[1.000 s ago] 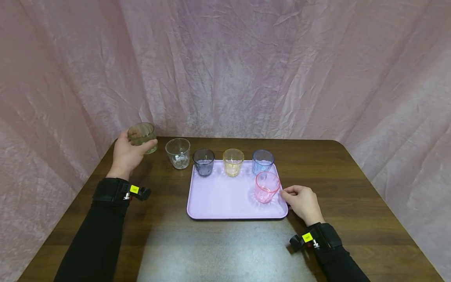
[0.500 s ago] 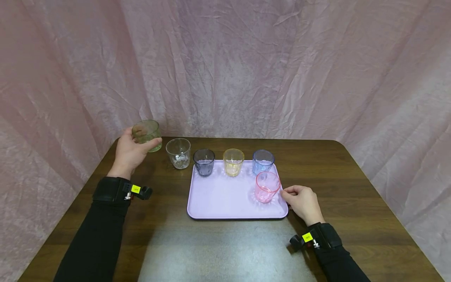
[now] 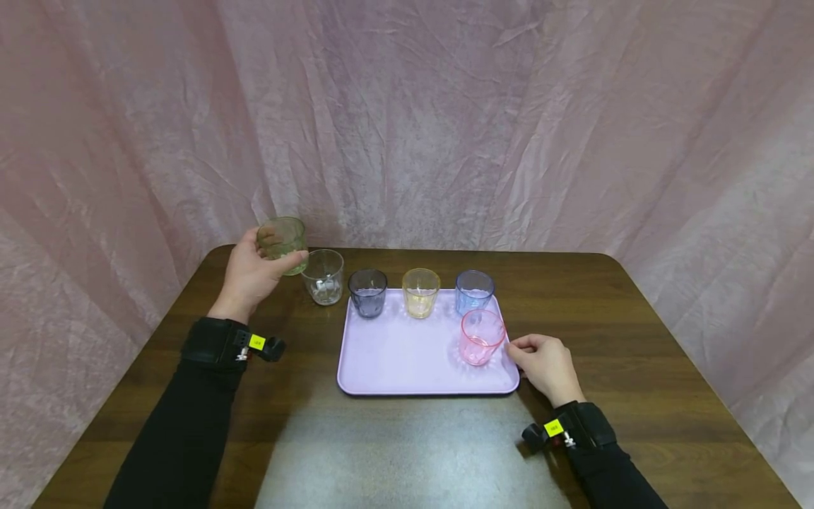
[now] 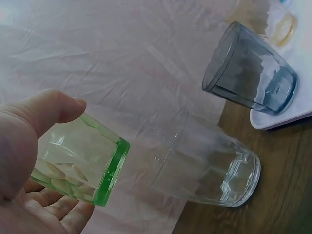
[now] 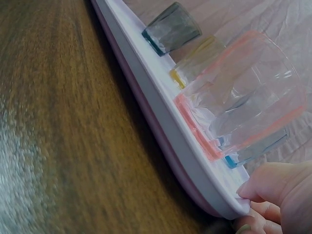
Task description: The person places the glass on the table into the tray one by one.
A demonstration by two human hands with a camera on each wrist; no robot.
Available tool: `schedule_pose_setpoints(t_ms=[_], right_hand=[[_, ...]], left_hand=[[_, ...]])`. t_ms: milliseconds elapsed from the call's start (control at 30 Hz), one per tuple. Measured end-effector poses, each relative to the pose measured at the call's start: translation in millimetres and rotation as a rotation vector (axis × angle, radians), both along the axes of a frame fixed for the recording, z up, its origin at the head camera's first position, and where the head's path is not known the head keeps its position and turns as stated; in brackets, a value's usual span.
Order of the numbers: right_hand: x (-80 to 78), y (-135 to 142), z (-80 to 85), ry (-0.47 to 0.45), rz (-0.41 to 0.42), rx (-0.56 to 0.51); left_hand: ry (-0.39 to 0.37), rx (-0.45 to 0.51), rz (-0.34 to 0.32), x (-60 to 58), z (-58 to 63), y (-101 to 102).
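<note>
My left hand [image 3: 248, 281] holds a green glass [image 4: 80, 156] above the table's back left, thumb on one side and fingers on the other. In the head view the green glass overlaps the rim of a clear glass [image 3: 323, 279] standing on the wood. A lilac tray [image 3: 394, 367] lies at the middle. Along its far side stand a grey glass [image 3: 368, 297], a yellow glass [image 3: 421, 297] and a blue glass [image 3: 474, 293]. Nearer, at its right, is a pink glass [image 3: 478, 346]. My right hand [image 3: 548, 366] pinches the tray's right rim, seen closely in the right wrist view.
The brown wooden table [image 3: 610, 318] reaches back to a pink velvet curtain [image 3: 407, 127]. Clear and grey glasses stand close together by the tray's back left corner. Light glares off the table in front of the tray.
My left hand has carried the green glass to the right, toward the clear glass. My right hand stays on the tray's rim, and the other glasses have not moved.
</note>
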State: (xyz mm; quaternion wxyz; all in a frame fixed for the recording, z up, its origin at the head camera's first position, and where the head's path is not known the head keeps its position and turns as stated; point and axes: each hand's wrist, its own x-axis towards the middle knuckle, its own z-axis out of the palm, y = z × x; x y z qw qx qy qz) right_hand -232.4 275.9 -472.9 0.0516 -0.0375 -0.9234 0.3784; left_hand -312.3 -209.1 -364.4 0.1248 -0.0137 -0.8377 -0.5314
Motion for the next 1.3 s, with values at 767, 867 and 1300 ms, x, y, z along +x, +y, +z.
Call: schedule_pose_setpoints(t_ms=[767, 867, 1300], right_hand=[[-0.7, 0, -0.9, -0.013, 0.002, 0.001], [-0.7, 0, -0.4, -0.014, -0.001, 0.000], [-1.5, 0, -0.5, -0.003, -0.004, 0.004]], left_hand=[[0.010, -0.076, -0.065, 0.3, -4.6, 27], [0.015, -0.067, -0.079, 0.7, -5.2, 31], [0.007, -0.037, -0.136, 4.8, -3.7, 47]])
